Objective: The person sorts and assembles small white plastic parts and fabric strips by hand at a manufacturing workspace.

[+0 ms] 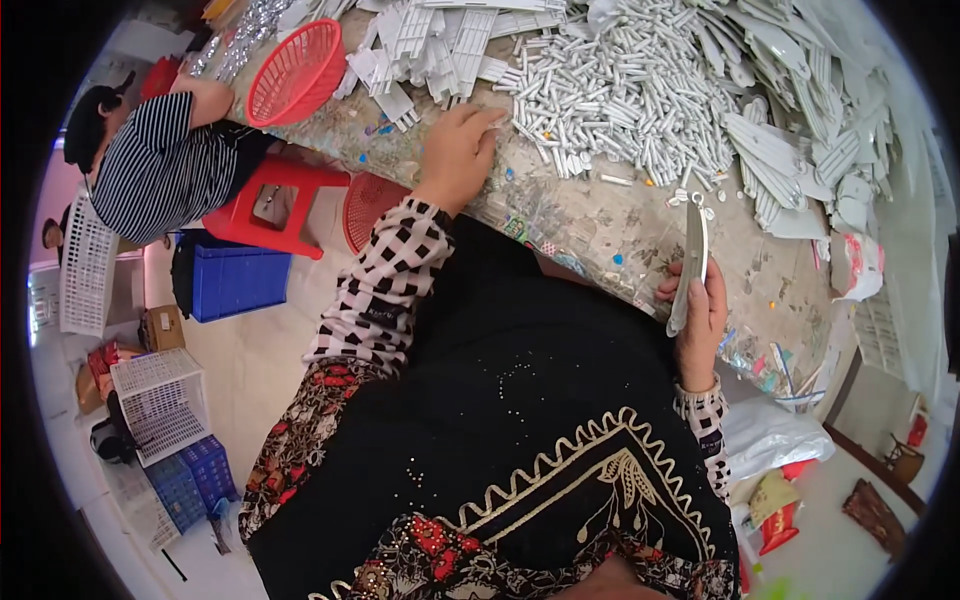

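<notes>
White piece point(697, 250): long and slim, gripped in the right hand point(703, 310), its far end reaching past the fingertips toward the rods.
Right fingers: closed around the near part of the white piece, close to the table edge.
Left hand point(460, 155): fingers bent, tips just beside the panels point(440, 45); whether they pinch anything, I cannot tell.
Rods point(620, 90): a wide heap of short white ones, right of the left fingertips and beyond the right ones.
Large parts point(790, 60): white, piled beyond the right fingers and farther right, narrowing the room there.
Table point(590, 220): mostly open between the two hands, with small blue bits scattered about.
Edge: runs aslant from under the left wrist to below the right hand.
Red basket point(295, 75): well left of the left fingers, beside the table's edge.
</notes>
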A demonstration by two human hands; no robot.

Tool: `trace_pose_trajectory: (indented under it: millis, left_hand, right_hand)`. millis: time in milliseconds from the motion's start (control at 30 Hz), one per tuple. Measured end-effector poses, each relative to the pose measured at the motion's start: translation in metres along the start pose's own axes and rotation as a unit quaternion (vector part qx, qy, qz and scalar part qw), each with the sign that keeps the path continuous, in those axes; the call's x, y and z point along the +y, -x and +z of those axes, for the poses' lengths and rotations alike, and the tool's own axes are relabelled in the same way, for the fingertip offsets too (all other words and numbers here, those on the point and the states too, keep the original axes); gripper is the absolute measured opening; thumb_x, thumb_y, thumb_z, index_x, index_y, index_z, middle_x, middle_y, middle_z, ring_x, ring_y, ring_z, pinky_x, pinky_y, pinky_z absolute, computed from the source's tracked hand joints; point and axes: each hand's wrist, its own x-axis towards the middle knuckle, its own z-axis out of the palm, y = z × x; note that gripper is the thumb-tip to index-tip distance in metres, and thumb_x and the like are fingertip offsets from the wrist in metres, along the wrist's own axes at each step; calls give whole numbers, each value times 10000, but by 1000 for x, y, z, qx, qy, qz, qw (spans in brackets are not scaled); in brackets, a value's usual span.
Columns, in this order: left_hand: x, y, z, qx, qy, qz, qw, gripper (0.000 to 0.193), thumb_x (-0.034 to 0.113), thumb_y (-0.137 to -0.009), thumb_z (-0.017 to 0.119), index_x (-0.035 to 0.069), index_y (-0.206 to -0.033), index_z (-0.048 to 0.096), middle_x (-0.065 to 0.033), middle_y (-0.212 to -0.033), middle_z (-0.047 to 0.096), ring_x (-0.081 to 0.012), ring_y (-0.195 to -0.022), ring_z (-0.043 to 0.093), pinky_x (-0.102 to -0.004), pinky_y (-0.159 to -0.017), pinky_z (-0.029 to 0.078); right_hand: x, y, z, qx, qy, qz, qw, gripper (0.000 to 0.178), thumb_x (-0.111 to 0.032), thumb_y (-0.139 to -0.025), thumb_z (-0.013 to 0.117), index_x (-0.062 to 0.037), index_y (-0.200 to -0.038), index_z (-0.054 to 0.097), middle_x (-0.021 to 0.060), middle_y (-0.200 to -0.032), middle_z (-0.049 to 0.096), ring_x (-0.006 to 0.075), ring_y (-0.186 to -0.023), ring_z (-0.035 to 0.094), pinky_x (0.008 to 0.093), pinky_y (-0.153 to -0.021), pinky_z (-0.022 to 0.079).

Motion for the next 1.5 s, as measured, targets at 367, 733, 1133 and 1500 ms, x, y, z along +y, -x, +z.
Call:
trace_pose_trajectory:
  millis: [367, 733, 1133, 1500]
  left_hand:
    - [-23, -7, -13, -79, -141, 72, 984, 278, 32, -797, 584, 68, -1062, 655, -138, -933, 578, -348, -899, 573, -427, -776, 476]
    - [-8, -39, -29, -190, -103, 134, 967, 117, 141, -898, 578, 73, -979, 627, -114, -950, 585, -335, -875, 589, -403, -742, 481]
    - [65, -106, 8, -181, -19, 201, 963, 294, 209, -938, 550, 97, -1205, 597, -108, -1018, 646, -303, -925, 614, -394, -795, 492]
    - [-30, -54, -46, -26, -12, -95, 995, 221, 215, -881, 637, 87, -1056, 679, -108, -835, 675, -252, -731, 646, -350, -661, 500]
  right_hand:
    - [-2, 4, 4, 13, 10, 0, 1000, 384, -184, -975, 518, 36, -1287, 480, 95, -1064, 603, 120, -838, 588, 274, -764, 509]
    - [6, 6, 0, 11, -21, -18, 1000, 420, -145, -973, 534, 47, -1332, 428, 125, -1113, 599, 127, -863, 595, 274, -771, 517]
    - [1, 6, -1, 0, -36, -5, 999, 463, -101, -961, 538, 50, -1369, 379, 149, -1138, 586, 140, -888, 597, 287, -795, 523]
    - [4, 6, -9, -15, -46, 0, 999, 453, -144, -963, 519, 38, -1362, 404, 133, -1128, 581, 136, -885, 585, 282, -795, 512]
